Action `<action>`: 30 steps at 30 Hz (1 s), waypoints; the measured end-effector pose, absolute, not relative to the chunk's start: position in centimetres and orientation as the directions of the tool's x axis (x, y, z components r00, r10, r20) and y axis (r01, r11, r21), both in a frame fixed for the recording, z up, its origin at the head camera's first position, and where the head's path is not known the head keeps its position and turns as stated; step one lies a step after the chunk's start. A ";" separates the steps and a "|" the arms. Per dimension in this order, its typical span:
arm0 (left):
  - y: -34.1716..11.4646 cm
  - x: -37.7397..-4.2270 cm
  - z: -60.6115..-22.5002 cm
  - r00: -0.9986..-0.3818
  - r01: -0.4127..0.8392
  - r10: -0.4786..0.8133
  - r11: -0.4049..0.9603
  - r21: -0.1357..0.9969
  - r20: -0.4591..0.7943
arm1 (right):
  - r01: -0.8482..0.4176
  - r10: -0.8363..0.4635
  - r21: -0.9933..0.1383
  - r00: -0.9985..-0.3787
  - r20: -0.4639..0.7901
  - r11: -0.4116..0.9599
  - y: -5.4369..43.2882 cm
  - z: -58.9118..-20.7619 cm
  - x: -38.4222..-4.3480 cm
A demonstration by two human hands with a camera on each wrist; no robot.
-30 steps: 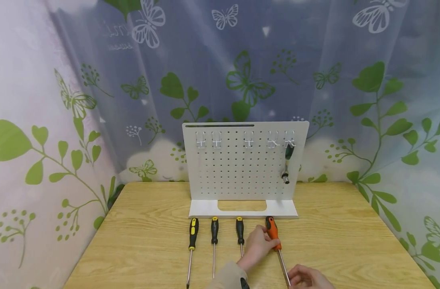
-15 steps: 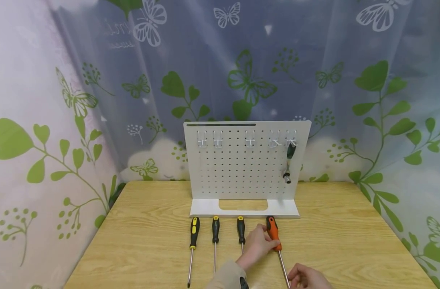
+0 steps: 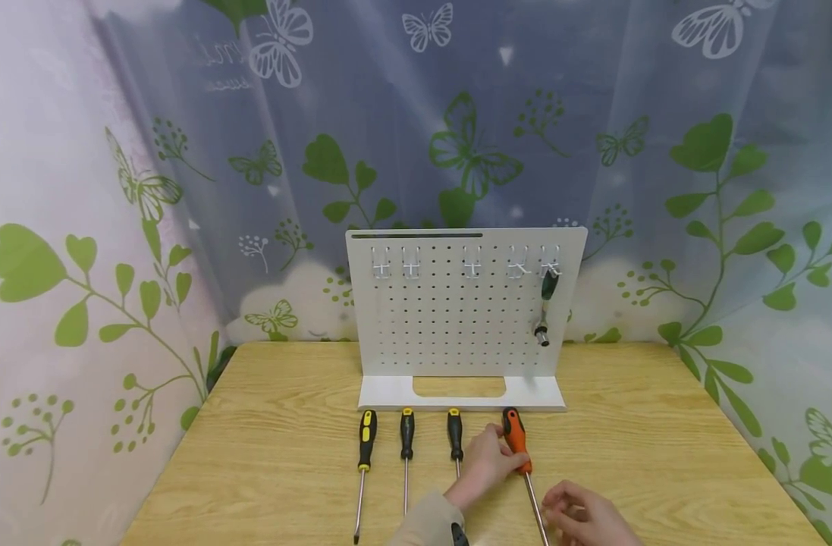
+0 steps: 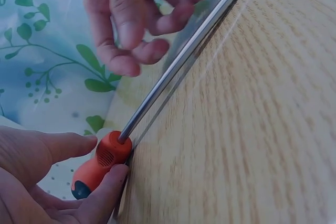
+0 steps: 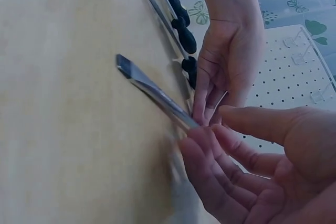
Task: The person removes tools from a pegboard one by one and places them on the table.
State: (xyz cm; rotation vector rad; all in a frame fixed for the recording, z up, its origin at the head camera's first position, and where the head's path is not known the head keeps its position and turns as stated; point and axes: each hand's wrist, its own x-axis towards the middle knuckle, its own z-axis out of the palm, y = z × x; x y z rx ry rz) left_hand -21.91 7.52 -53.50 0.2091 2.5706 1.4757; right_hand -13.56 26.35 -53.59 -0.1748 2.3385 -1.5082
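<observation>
An orange and black screwdriver lies on the wooden table with its handle toward the pegboard. My left hand grips the handle near its collar; in the left wrist view, thumb and fingers sit on either side of it. Beside the shaft is my right hand, its fingers loosely bent. The left wrist view shows that right hand apart from the shaft, holding nothing. A flat blade tip shows in the right wrist view, where the fingers overlap part of the shaft.
Left of my left hand lie several black and yellow screwdrivers in a row. Behind them stands a white pegboard with clear hooks. A ratchet wrench hangs at its right. A patterned curtain encloses the table.
My right hand has shifted slightly up and away from the shaft near the tip, its fingers loosening. My left hand and the orange screwdriver stay in place.
</observation>
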 end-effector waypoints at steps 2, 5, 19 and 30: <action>7.4 -21.9 -53.3 -0.975 0.042 0.209 0.498 0.866 -0.073 | 0.065 -0.276 -0.904 -0.941 -0.197 0.423 26.1 -53.2 -13.7; 7.3 -21.9 -53.1 -0.975 0.046 0.212 0.499 0.866 -0.071 | 0.053 -0.234 -0.903 -0.958 -0.167 0.425 25.7 -52.7 -14.0; 6.2 -23.1 -51.3 -0.969 0.135 0.249 0.529 0.837 0.000 | 0.034 0.017 -0.902 -0.999 -0.029 0.430 24.8 -50.5 -16.9; 5.1 -26.3 -47.9 -0.948 0.260 0.293 0.501 0.825 0.121 | -0.114 0.082 -0.892 -0.983 0.166 0.438 25.5 -48.8 -19.6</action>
